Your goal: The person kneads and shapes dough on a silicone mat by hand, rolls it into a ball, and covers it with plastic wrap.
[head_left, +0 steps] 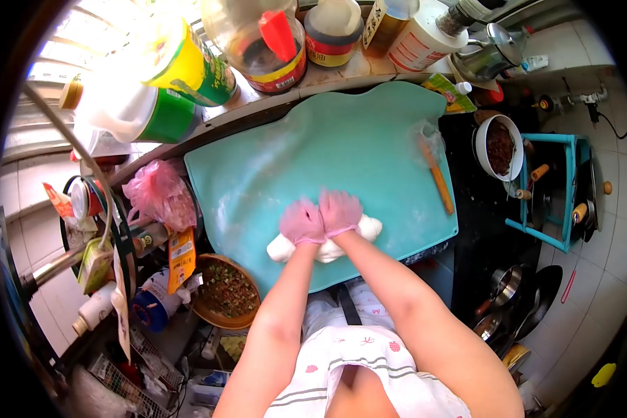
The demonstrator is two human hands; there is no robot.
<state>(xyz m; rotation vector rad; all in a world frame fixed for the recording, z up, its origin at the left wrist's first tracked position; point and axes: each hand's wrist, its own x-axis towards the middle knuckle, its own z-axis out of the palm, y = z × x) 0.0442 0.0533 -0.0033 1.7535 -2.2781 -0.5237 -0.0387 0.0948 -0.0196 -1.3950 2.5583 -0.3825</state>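
Observation:
A thick roll of white dough (pixel 280 248) lies across the near part of a teal mat (pixel 272 160). My left hand (pixel 302 221) and my right hand (pixel 340 211), both in thin pink see-through gloves, press side by side on its middle. Their fingers curve over the far side of the dough and are partly blurred. The dough's two ends stick out beyond the hands. On the right of the mat lies a wooden rolling pin (pixel 439 182), with a clear plastic bag (pixel 427 134) by its upper end.
A brown bowl of chopped filling (pixel 226 291) stands at the mat's lower left, below a pink bag (pixel 161 195). Bottles and jars, including a yellow-green jug (pixel 212 76), line the back ledge. On the right are a white bowl (pixel 499 148) and a blue rack (pixel 568 188).

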